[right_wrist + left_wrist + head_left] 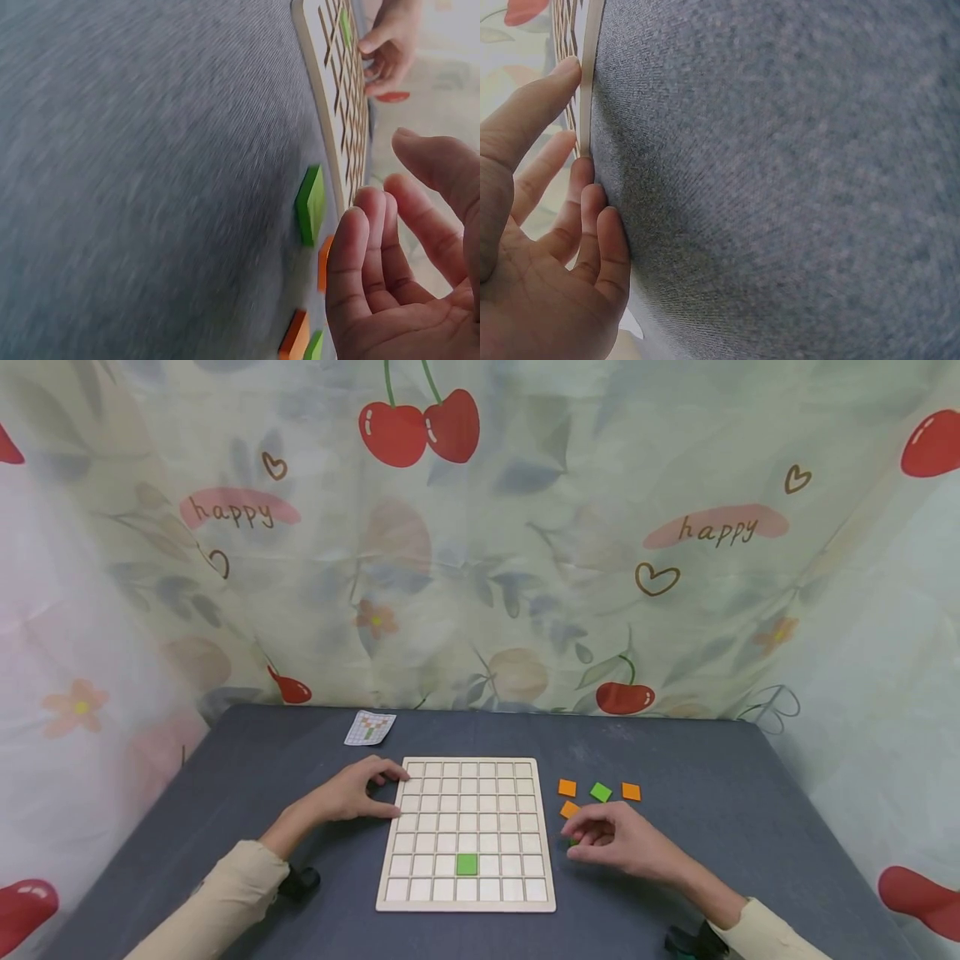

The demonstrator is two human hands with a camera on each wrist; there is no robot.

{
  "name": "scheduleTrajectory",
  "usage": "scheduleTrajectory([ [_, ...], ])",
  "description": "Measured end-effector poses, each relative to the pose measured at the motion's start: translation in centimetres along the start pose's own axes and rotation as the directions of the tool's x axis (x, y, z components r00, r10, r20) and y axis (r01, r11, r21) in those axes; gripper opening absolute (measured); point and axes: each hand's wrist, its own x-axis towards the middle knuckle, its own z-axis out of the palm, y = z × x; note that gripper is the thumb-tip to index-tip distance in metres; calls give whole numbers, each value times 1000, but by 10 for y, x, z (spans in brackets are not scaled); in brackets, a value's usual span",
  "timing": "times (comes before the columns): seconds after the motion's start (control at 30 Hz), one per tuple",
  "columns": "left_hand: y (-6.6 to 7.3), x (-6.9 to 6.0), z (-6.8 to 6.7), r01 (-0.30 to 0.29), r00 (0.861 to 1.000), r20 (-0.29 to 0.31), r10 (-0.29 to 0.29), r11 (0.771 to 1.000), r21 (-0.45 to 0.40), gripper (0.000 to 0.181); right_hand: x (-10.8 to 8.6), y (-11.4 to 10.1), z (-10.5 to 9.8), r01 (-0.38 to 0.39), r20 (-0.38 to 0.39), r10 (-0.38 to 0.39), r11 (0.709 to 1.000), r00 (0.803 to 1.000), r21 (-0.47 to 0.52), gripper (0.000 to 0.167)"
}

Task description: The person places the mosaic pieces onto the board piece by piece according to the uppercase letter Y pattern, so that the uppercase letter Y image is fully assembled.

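A pale wooden grid board (468,907) lies on the dark cloth, with one green square tile (467,864) in a cell of its second row from the front. My left hand (352,793) rests its thumb and fingertips against the board's left edge; the left wrist view shows the fingers (611,244) beside that rim. To the right of the board, my right hand (626,843) hovers with loosely bent fingers and nothing between them. Just below its fingertips is another green tile (310,206), mostly hidden by the hand in the head view.
Beyond the right hand lie orange tiles (567,787), (631,791) and a green tile (601,792); one more orange tile (570,809) is partly behind the fingers. A small patterned card (370,727) lies behind the board, left. A printed curtain (480,568) hangs behind the table.
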Motion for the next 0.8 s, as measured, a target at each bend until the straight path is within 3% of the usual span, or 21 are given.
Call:
scheduleTrajectory([
  [0.27, 4, -1, 0, 9, 1000, -1, -9, 1000, -10, 50, -11, 9, -9, -28, -24, 27, 999, 999, -16, 26],
  [0.8, 3, 0, 0, 9, 1000, -1, -9, 1000, -16, 49, -12, 13, -1, -100, -86, 88, 983, 992, -153, 37],
])
